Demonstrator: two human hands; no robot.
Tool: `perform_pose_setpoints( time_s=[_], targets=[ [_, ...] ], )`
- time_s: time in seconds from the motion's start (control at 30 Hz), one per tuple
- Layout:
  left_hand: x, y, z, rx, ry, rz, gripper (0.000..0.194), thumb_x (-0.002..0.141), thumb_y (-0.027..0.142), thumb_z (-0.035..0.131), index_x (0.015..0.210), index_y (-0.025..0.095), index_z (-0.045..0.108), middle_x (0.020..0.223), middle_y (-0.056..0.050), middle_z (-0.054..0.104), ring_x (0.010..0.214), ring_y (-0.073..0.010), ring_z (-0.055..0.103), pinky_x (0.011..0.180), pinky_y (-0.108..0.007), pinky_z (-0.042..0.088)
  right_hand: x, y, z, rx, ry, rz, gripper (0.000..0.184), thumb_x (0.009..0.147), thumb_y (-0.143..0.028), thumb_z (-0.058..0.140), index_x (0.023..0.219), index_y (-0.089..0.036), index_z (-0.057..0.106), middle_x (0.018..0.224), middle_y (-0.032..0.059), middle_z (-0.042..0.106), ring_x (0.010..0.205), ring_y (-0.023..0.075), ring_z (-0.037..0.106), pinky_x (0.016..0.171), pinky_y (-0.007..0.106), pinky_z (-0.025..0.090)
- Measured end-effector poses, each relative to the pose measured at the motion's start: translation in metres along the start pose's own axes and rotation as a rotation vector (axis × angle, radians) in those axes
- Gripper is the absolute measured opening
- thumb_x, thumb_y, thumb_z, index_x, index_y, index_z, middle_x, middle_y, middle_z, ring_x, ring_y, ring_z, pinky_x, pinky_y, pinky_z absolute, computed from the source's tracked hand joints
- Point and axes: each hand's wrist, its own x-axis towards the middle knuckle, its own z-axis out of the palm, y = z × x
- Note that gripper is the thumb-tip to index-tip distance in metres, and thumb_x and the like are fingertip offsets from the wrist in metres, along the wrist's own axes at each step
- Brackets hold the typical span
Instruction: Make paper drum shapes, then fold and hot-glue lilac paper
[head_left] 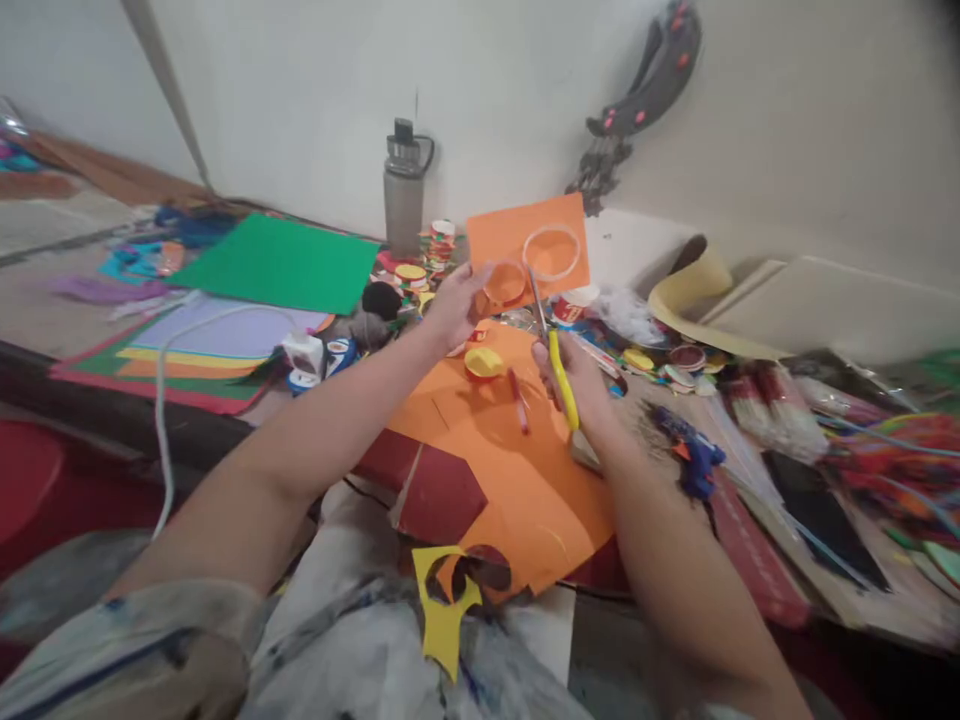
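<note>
My left hand grips the lower left edge of a small orange sheet, raised above the work surface. Two round outlines show on the sheet; the right one is a bold white ring. In my right hand are scissors with yellow handles, their blades pointing up at the sheet between the two outlines. Whether the blades are cutting into the paper I cannot tell. Below lie a large orange sheet, a yellow round piece and a red pen. A yellow paper scrap with round cut-outs rests near my lap.
A grey bottle stands by the wall. Green foam sheets and coloured papers lie left, with a white cable crossing them. At right are a blue glue gun, a dark phone-like slab and bundled craft materials.
</note>
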Motion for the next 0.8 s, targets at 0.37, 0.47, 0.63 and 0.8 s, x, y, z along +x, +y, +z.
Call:
perform_pose_setpoints(
  time_s=[0.37, 0.47, 0.63, 0.8],
  targets=[
    [0.0010, 0.0007, -0.0045, 0.084, -0.057, 0.023, 0.025, 0.093, 0.032, 0.095, 0.105, 0.020, 0.077, 0.102, -0.003, 0.089, 0.109, -0.0212, 0.086, 0.101, -0.031, 0.068, -0.0049, -0.0057, -0.0002, 0.031, 0.016, 0.085, 0.073, 0.084, -0.098, 0.067, 0.091, -0.028, 0.051, 0.071, -0.0032, 0.052, 0.060, 0.0130, 0.044, 0.049, 0.025, 0.032],
    [0.0031, 0.0004, -0.0065, 0.097, -0.074, 0.028, 0.024, 0.093, 0.032, 0.095, 0.105, 0.020, 0.077, 0.103, -0.004, 0.089, 0.109, -0.0216, 0.085, 0.101, -0.032, 0.068, -0.0048, -0.0041, 0.0006, 0.035, 0.018, 0.087, 0.072, 0.085, -0.098, 0.068, 0.090, -0.028, 0.051, 0.070, -0.0031, 0.052, 0.058, 0.0129, 0.044, 0.047, 0.025, 0.032],
    [0.0051, 0.0008, -0.0086, 0.107, -0.087, 0.041, 0.021, 0.094, 0.031, 0.093, 0.102, 0.020, 0.077, 0.096, -0.003, 0.088, 0.102, -0.0198, 0.086, 0.099, -0.031, 0.069, -0.0060, -0.0017, 0.0027, 0.053, 0.032, 0.104, 0.072, 0.084, -0.097, 0.071, 0.090, -0.028, 0.052, 0.065, -0.0037, 0.052, 0.052, 0.0124, 0.046, 0.043, 0.024, 0.033],
    [0.0063, 0.0030, -0.0095, 0.139, -0.086, 0.029, 0.021, 0.095, 0.032, 0.093, 0.103, 0.019, 0.078, 0.097, -0.003, 0.088, 0.101, -0.0192, 0.086, 0.096, -0.030, 0.070, -0.0086, -0.0084, 0.0046, 0.100, 0.025, 0.165, 0.074, 0.081, -0.097, 0.074, 0.092, -0.028, 0.052, 0.060, -0.0060, 0.051, 0.041, 0.0115, 0.045, 0.036, 0.025, 0.035]
  ],
)
